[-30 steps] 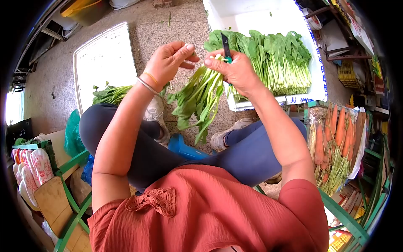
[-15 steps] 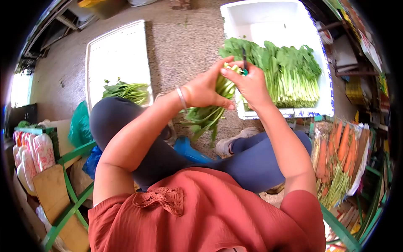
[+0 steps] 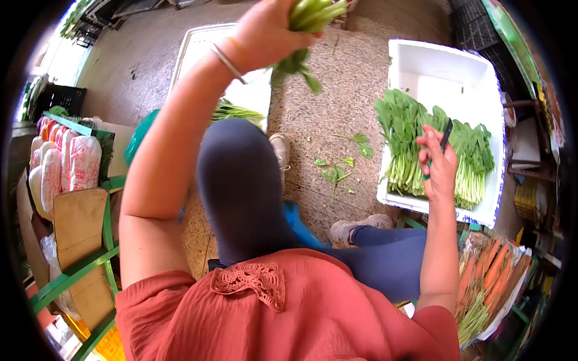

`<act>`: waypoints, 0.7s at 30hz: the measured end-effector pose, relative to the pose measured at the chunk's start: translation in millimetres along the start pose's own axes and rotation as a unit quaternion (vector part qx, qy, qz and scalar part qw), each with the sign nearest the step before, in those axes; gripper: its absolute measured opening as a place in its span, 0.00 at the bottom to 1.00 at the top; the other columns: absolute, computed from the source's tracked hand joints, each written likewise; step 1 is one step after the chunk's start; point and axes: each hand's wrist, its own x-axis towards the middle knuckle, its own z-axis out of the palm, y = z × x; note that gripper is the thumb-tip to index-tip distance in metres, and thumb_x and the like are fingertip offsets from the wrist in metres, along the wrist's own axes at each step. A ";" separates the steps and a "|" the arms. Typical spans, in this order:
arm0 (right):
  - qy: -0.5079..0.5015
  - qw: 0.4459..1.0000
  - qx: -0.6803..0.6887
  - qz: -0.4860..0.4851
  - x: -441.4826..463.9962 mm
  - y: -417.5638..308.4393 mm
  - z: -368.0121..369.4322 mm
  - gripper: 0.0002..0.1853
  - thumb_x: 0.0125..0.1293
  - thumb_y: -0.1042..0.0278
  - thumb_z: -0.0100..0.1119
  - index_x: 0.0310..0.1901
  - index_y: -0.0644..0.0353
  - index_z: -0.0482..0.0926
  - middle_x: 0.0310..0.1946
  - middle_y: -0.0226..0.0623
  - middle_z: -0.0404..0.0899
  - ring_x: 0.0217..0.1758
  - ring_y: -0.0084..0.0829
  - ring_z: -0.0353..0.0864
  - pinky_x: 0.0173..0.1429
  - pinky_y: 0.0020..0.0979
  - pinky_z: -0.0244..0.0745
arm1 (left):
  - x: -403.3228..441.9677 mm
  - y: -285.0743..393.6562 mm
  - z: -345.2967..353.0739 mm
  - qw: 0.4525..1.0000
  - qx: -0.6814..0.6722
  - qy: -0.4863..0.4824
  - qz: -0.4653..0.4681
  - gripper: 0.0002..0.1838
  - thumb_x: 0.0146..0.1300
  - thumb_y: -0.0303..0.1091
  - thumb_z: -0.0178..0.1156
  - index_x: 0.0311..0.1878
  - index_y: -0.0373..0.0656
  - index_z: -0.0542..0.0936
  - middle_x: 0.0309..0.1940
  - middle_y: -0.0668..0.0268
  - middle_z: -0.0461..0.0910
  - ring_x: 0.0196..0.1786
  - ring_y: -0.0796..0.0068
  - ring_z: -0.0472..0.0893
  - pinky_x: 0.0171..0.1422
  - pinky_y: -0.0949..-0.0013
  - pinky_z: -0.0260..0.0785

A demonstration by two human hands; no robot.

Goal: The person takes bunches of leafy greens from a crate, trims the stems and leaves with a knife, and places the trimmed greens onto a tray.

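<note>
A bunch of leafy greens (image 3: 313, 17) is gripped in my left hand (image 3: 271, 36) at the top of the view, stems up and leaves hanging below. My right hand (image 3: 439, 165) is closed around a small knife (image 3: 446, 133) with a black blade and a green handle. It is over the white foam box (image 3: 421, 66), which holds rows of greens (image 3: 400, 144) with pale stems. On the left, a white foam lid (image 3: 194, 51) on the floor carries more greens (image 3: 238, 112), partly hidden by my left arm and knee.
Loose leaves (image 3: 334, 174) lie on the speckled floor (image 3: 301, 126) between lid and box. Carrots (image 3: 497, 274) are at the lower right. Wrapped packages (image 3: 83, 162) stand on the left behind a green frame (image 3: 108, 222). A blue bag (image 3: 298, 225) lies between my legs.
My left hand has moved up and away from my right hand, carrying the greens. My right hand has moved right with the knife. The view has shifted, and loose leaves now show on the floor.
</note>
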 end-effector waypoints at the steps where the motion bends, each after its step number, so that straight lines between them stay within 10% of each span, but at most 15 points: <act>1: 0.002 1.000 -0.016 0.009 1.2 3.8 -2.0 0.21 0.61 0.61 0.60 0.50 0.68 0.72 0.31 0.34 0.75 0.19 0.12 0.66 0.14 0.12 0.54 | -8.0 -18.5 -7.4 0.995 0.096 0.007 0.032 0.20 0.51 0.25 0.62 0.48 0.40 0.68 0.34 0.60 0.77 0.38 0.69 0.78 0.44 0.68 0.72; 8: 0.018 0.992 -0.103 0.075 -1.0 26.7 2.7 0.20 0.62 0.62 0.59 0.50 0.66 0.72 0.32 0.34 0.75 0.20 0.12 0.66 0.15 0.13 0.54 | -99.8 -190.4 50.4 0.773 0.407 -0.419 -0.246 0.20 0.58 0.27 0.53 0.55 0.48 0.68 0.39 0.61 0.80 0.43 0.67 0.80 0.58 0.54 0.62; 16: 0.002 0.982 -0.141 0.124 1.7 50.6 1.7 0.16 0.59 0.65 0.62 0.47 0.63 0.75 0.29 0.30 0.76 0.21 0.13 0.66 0.21 0.14 0.56 | -127.6 -250.6 117.9 0.739 0.371 -0.481 -0.291 0.26 0.53 0.24 0.58 0.57 0.50 0.68 0.63 0.57 0.60 0.66 0.60 0.61 0.61 0.58 0.61; 21: 0.004 0.974 -0.186 0.130 7.6 52.4 10.0 0.15 0.58 0.70 0.59 0.47 0.63 0.75 0.29 0.26 0.73 0.23 0.13 0.65 0.25 0.16 0.59 | -170.6 -301.2 151.8 0.773 0.331 -0.467 -0.274 0.36 0.53 0.23 0.51 0.68 0.48 0.54 0.70 0.56 0.46 0.73 0.57 0.45 0.73 0.51 0.41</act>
